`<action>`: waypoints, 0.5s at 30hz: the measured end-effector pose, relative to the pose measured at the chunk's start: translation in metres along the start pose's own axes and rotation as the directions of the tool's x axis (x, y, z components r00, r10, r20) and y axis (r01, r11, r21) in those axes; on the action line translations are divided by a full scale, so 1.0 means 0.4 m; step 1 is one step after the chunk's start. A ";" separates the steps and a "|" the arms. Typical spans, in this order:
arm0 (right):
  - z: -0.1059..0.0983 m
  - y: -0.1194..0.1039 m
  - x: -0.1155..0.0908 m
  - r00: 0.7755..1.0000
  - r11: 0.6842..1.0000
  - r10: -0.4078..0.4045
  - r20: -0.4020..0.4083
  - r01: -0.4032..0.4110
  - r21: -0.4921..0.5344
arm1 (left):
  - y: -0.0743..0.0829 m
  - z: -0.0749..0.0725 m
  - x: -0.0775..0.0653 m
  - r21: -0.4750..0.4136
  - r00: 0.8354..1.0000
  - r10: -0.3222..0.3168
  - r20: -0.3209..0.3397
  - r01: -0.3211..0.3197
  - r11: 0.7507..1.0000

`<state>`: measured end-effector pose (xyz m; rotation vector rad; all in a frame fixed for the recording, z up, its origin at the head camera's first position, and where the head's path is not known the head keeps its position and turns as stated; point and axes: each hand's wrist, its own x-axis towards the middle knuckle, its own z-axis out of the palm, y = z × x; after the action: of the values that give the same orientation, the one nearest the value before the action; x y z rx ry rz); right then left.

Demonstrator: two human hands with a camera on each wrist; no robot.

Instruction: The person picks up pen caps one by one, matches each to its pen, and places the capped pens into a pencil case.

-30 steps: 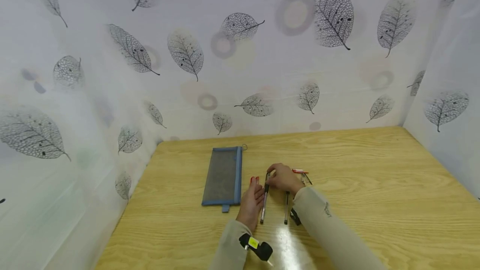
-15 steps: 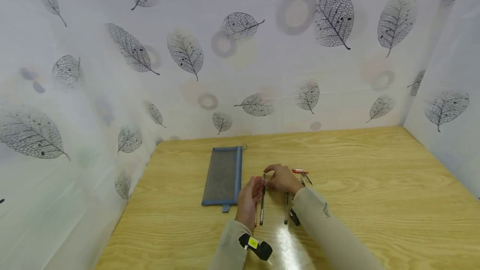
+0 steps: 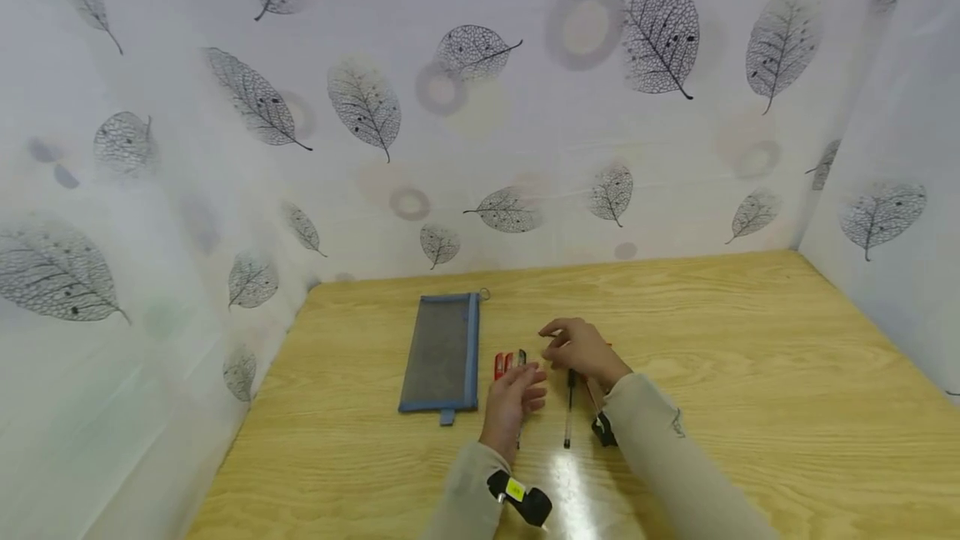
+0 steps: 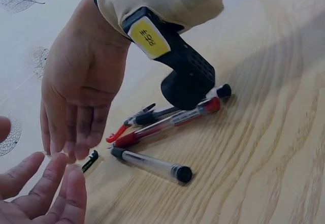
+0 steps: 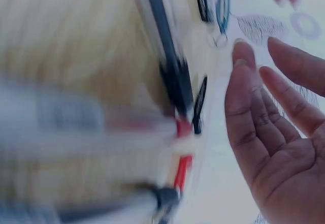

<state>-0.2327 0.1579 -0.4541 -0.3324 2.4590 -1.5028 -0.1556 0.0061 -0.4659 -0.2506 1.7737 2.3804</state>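
Note:
My left hand point(image 3: 510, 408) lies over a group of pens, fingers relaxed and reaching right. Beyond it show two red caps point(image 3: 499, 363) and one black cap point(image 3: 522, 357); much of those pens is hidden below the hand. My right hand point(image 3: 587, 352) hovers to the right with loosely bent fingers and holds nothing. Below its fingertips lies a clear black pen point(image 3: 567, 419). In the left wrist view this black pen point(image 4: 152, 165) lies beside a red pen point(image 4: 167, 127), with a loose black cap point(image 4: 90, 160) near the fingers.
Left of the hands lies a flat grey mesh pouch point(image 3: 441, 352) with blue edging and a small ring. The wooden table point(image 3: 712, 332) meets leaf-printed sheeting at the back and sides. Small cameras are strapped to both wrists, one at the left sleeve point(image 3: 525, 500).
My right hand has let go of a black pen, now beside the red ones, and moved right to another black pen. My left hand has shifted right, over the grouped pens.

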 end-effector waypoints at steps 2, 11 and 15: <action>-0.021 0.005 -0.007 1.000 1.000 -0.023 -0.020 0.023 0.000 | -0.008 0.008 0.001 0.021 1.000 -0.011 0.008 0.010 1.000; -0.089 0.042 -0.030 0.987 0.999 -0.034 -0.154 0.035 0.000 | -0.045 0.026 0.017 0.127 1.000 -0.013 0.006 0.012 0.992; -0.117 0.056 -0.036 0.978 0.999 -0.051 -0.205 0.052 -0.004 | -0.055 0.035 0.022 0.218 1.000 0.017 0.026 -0.023 0.976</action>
<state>-0.2354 0.2115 -0.4521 -0.2539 2.6243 -1.6349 -0.1595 0.0260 -0.4846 -0.1752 2.0140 2.1667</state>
